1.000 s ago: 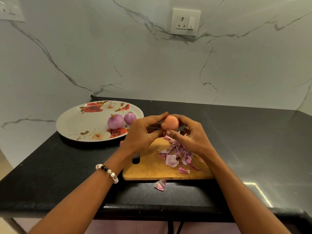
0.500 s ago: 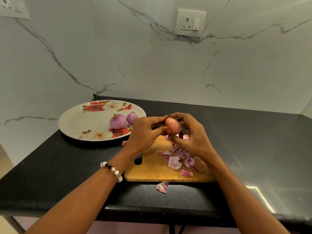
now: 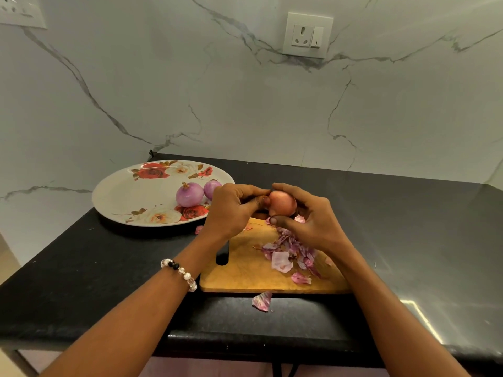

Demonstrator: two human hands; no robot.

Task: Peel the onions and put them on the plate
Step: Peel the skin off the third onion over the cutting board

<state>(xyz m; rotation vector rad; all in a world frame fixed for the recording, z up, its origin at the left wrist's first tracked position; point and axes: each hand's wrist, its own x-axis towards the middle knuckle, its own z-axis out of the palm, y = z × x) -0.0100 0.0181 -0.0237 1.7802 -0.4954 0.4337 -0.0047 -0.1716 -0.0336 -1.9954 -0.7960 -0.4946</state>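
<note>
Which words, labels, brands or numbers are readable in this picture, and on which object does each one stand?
None can be read.
Wall socket: only a small red mark on its switch, no legible text.
Plate: printed roses, no words.
Cutting board: no writing visible.

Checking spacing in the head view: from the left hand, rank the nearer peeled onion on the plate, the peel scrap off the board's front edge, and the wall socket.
1. Peeled onion, just left of the left hand.
2. Peel scrap, on the counter, toward the person.
3. Wall socket, high behind.
</note>
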